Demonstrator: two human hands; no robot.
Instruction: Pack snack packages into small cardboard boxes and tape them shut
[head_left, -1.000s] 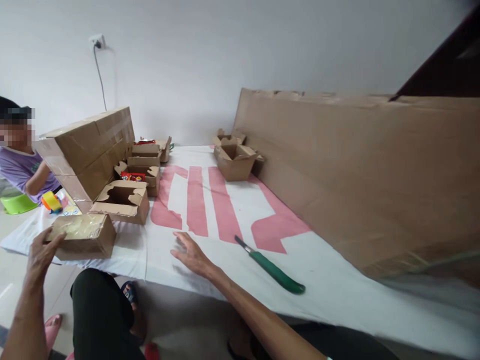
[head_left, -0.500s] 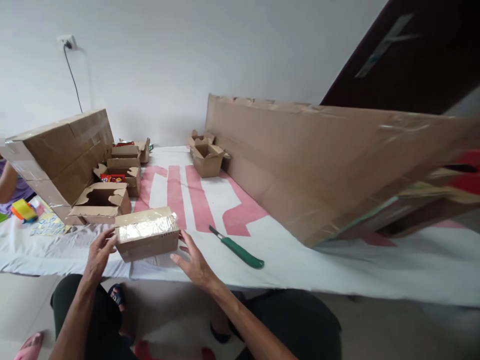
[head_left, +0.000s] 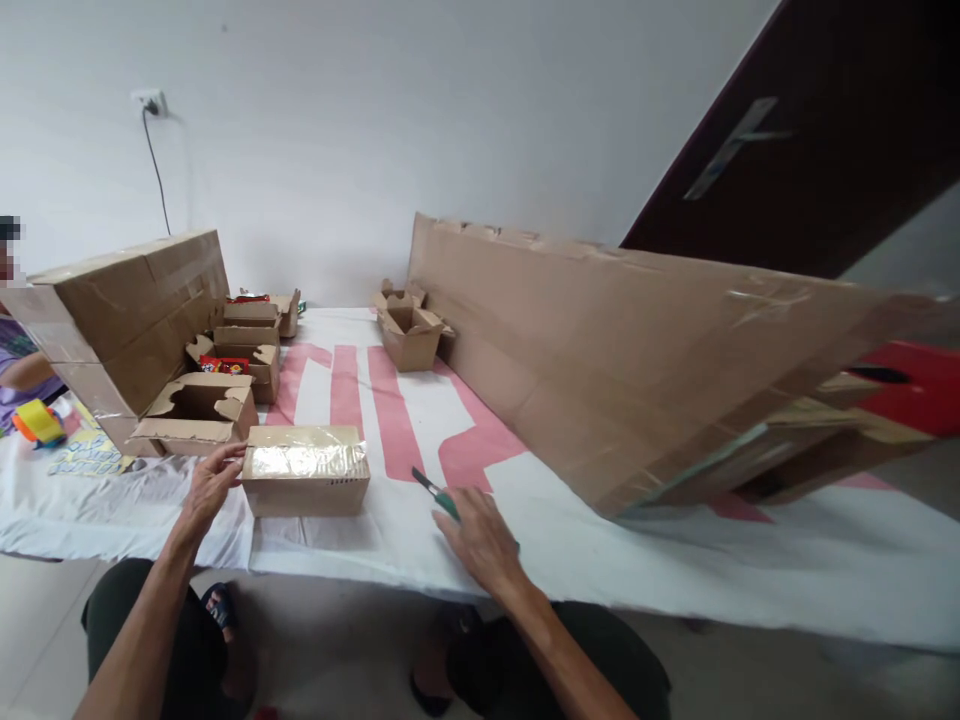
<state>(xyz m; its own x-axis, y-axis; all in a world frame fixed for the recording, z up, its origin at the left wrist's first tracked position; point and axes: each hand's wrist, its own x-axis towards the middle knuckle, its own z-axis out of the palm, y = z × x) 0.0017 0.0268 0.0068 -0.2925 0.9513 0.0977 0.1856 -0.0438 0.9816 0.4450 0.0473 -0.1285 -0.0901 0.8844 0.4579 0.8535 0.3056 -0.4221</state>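
Taped box (head_left: 307, 495) near the table's (head_left: 600, 560) near edge
Left hand (head_left: 208, 492), loosely open, touches its left end; right hand (head_left: 481, 538) lies over the green-handled knife (head_left: 448, 504), grip hidden; an open box (head_left: 186, 431) stands just beyond, leftward.

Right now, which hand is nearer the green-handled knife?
Right. The right hand is on the knife's green handle; the left hand is at the left end of the taped box, well away from it.

Soft, dim indoor light glares off the clear-taped brown cardboard box (head_left: 306, 490); the right side blurs.
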